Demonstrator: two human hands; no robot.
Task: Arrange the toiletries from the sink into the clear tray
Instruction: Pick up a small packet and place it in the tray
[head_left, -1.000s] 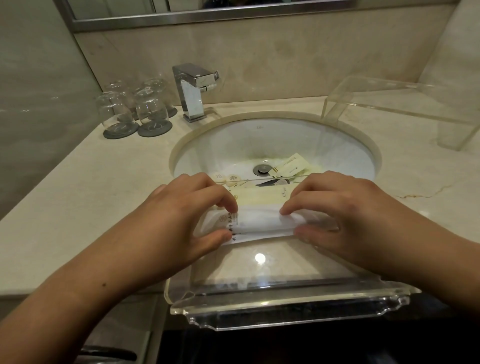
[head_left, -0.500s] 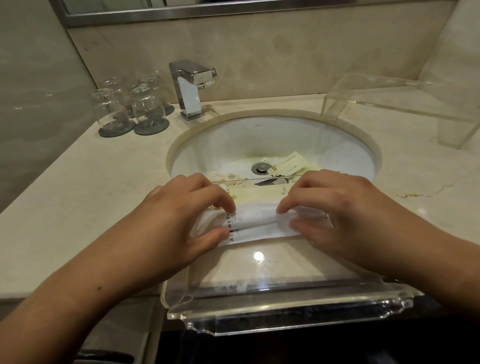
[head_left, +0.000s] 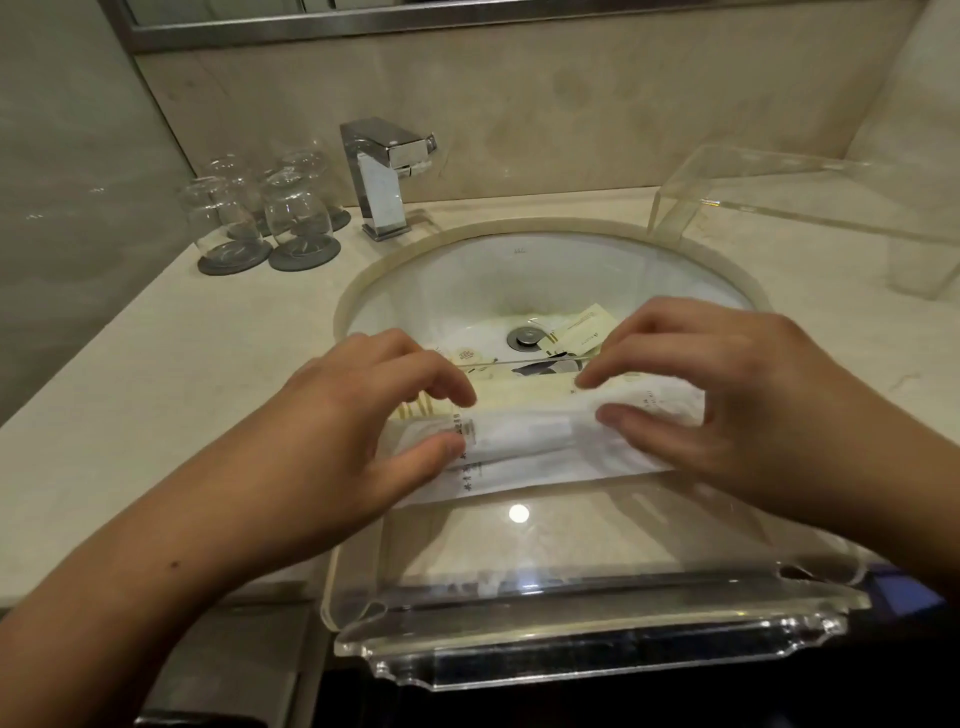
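A clear acrylic tray (head_left: 587, 649) rests on the counter's front edge, just before the sink (head_left: 519, 270). Inside its far half lies a white plastic-wrapped packet (head_left: 535, 441) with dark printed text. My left hand (head_left: 363, 436) pinches the packet's left end between thumb and fingers. My right hand (head_left: 727, 410) pinches its right end the same way. A cream-coloured flat packet (head_left: 519, 391) lies in the tray just behind the white one. In the sink basin near the drain lie a cream paper box (head_left: 584, 328), small round cream items (head_left: 464, 355) and a dark sachet (head_left: 540, 368).
A chrome faucet (head_left: 384, 176) stands behind the sink. Several upturned glasses (head_left: 260, 213) on grey coasters stand at the back left. A clear acrylic riser shelf (head_left: 810, 208) stands on the counter at the back right. A mirror edge runs along the top.
Both hands hold the white packet at the same spot in the tray; my fingers have shifted slightly along it and it looks pressed a little flatter.
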